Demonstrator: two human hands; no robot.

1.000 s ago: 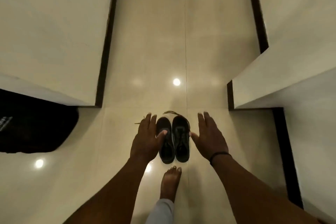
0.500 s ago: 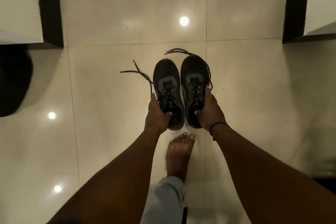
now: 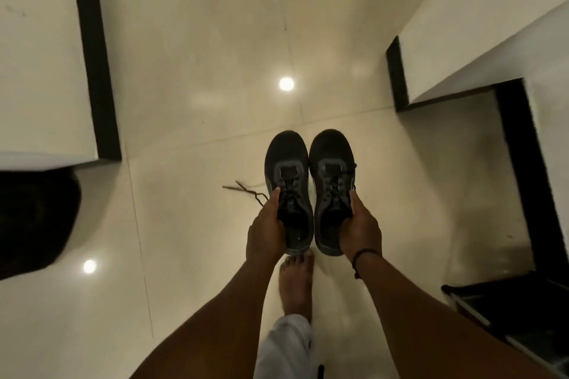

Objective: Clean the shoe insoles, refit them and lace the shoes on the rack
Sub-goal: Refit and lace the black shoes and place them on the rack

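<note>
Glossy cream tiled floor [image 3: 191,77] between white walls edged in black.
Left hand [image 3: 267,232] and right hand [image 3: 360,229] each grip one dark mesh shoe (left shoe [image 3: 288,181], right shoe [image 3: 332,184]), laces loose.

Left hand [image 3: 267,232] grips left shoe [image 3: 288,181] at its outer side; right hand [image 3: 361,229] grips right shoe [image 3: 332,184] likewise. Shoes side by side, above bare foot [image 3: 296,283]. Loose lace [image 3: 246,191] trails left of left shoe.
</note>
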